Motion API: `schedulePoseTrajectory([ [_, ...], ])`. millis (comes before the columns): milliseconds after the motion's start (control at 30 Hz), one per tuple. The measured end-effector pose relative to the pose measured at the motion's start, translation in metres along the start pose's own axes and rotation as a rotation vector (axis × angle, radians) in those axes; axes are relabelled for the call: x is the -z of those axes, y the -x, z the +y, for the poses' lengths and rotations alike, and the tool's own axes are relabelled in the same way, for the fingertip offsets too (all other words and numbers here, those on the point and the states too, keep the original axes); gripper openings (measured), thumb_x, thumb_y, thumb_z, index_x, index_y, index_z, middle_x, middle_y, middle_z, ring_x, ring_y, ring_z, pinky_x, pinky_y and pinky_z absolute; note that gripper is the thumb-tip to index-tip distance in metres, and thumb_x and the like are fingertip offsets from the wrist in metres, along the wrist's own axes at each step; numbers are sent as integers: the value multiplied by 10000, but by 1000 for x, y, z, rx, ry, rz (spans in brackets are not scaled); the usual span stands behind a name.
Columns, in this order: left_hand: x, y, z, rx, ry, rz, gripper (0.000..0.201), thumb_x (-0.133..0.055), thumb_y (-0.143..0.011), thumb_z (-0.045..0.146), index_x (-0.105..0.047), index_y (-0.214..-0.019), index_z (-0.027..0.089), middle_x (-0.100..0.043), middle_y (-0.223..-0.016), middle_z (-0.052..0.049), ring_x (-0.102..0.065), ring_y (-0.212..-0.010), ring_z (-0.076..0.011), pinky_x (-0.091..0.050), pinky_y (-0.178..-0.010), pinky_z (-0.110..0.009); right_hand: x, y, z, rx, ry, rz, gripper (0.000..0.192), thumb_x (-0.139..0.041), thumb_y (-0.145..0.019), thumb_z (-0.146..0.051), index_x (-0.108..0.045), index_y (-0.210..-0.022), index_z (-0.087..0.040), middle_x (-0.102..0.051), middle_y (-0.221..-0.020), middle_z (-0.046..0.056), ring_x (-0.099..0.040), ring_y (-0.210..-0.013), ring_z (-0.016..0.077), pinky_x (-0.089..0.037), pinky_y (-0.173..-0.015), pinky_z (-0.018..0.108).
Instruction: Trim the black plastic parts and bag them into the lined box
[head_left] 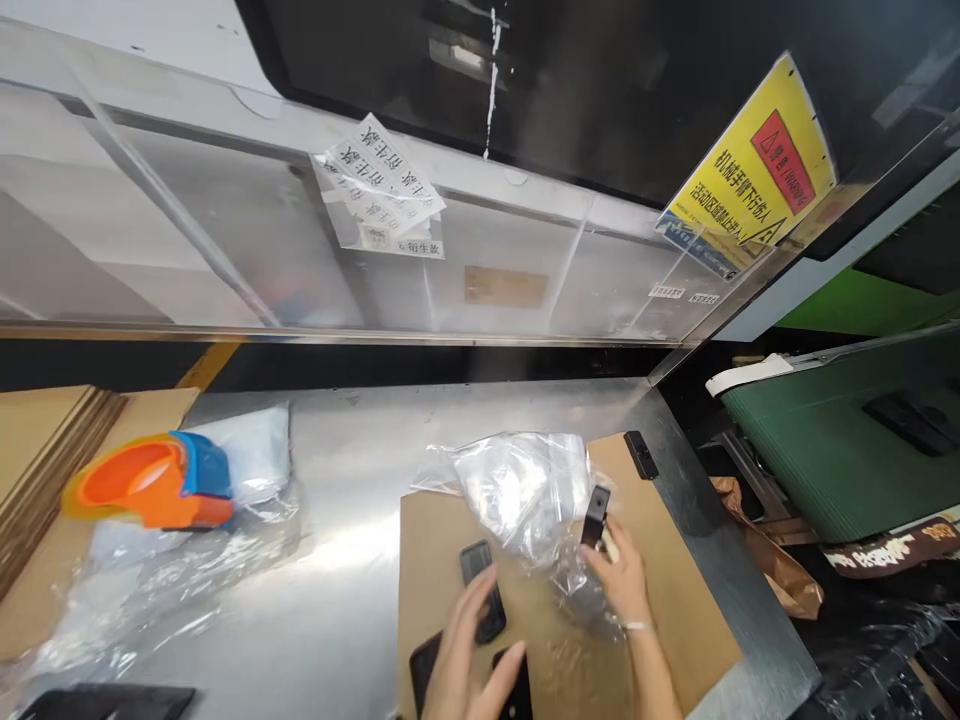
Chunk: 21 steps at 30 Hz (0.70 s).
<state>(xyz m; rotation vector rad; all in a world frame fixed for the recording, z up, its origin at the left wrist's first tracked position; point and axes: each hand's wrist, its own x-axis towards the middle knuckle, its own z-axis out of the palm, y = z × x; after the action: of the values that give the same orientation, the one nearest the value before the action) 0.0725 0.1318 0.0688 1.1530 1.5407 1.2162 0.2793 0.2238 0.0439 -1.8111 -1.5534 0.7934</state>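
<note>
My right hand [622,585] grips a small black part [595,516] upright, right against a crumpled clear plastic bag [525,492]. My left hand [469,660] rests with fingers spread on a black oblong part [481,588]; two more black parts [425,665] lie under and beside it. All of this sits on a brown cardboard sheet [675,600] laid on the steel table [360,470]. One more small black part [641,454] lies at the cardboard's far corner.
An orange and blue tape dispenser [154,482] sits on clear plastic film [150,590] at the left, beside stacked cardboard [41,450]. A clear guard panel [300,250] closes the back. A green conveyor belt [840,450] runs at the right, past the table edge.
</note>
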Motion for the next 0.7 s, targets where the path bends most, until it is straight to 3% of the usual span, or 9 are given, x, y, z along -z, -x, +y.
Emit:
schedulePoseTrajectory([
  [67,-3,-10,25,-83,35,-199,685,-620,-673,347,-353,-1285,193,-391,-1320,-119,-357,-1202,-287,-283,-1004,-421,-17,53,-21,87,-233,-112,496,-670,-644,-355,-581,-1092,-162,-581,-1031,90,-555,-953,222,-445,-839,301],
  [167,2,-10,37,-171,69,-405,730,-664,-637,313,-358,-1287,188,-474,-1235,-127,-433,-1123,-279,-315,-972,-401,-31,111,-44,126,-381,-225,447,-637,-681,-368,-589,-1087,-186,-603,-973,83,-578,-906,213,-478,-782,287],
  [233,9,-1,34,-180,84,-420,671,-652,-647,282,-395,-1258,181,-552,-1097,-119,-519,-987,-249,-386,-890,-364,-27,132,-51,90,-399,-228,425,-555,-755,-389,-555,-1135,-199,-607,-976,80,-576,-918,200,-483,-776,280],
  [367,25,22,30,-220,56,-279,540,-572,-664,169,-456,-1192,189,-545,-964,-85,-537,-858,-201,-423,-784,-321,7,148,-67,94,-365,-103,415,-298,-887,-332,-403,-1271,-214,-560,-1103,84,-535,-1007,189,-465,-824,318],
  [467,35,33,33,-257,20,-297,579,-547,-618,112,-476,-1187,189,-531,-975,-86,-519,-876,-210,-424,-765,-320,29,152,-99,408,-249,-82,428,-352,-866,-249,-364,-1291,-195,-527,-1151,106,-482,-1066,230,-432,-860,401],
  [600,46,45,36,-295,-7,-354,553,-532,-652,163,-482,-1203,159,-567,-891,-103,-528,-813,-216,-438,-725,-332,30,155,-135,903,-87,-315,560,-488,-784,-145,-321,-1318,-161,-491,-1214,130,-439,-1087,267,-431,-842,446],
  [700,51,56,39,-280,1,-355,510,-558,-647,228,-539,-1151,145,-583,-792,-105,-532,-741,-223,-441,-697,-347,24,156,-140,951,-52,-412,567,-475,-784,-112,-310,-1323,-173,-514,-1194,114,-451,-1072,250,-440,-833,442],
])
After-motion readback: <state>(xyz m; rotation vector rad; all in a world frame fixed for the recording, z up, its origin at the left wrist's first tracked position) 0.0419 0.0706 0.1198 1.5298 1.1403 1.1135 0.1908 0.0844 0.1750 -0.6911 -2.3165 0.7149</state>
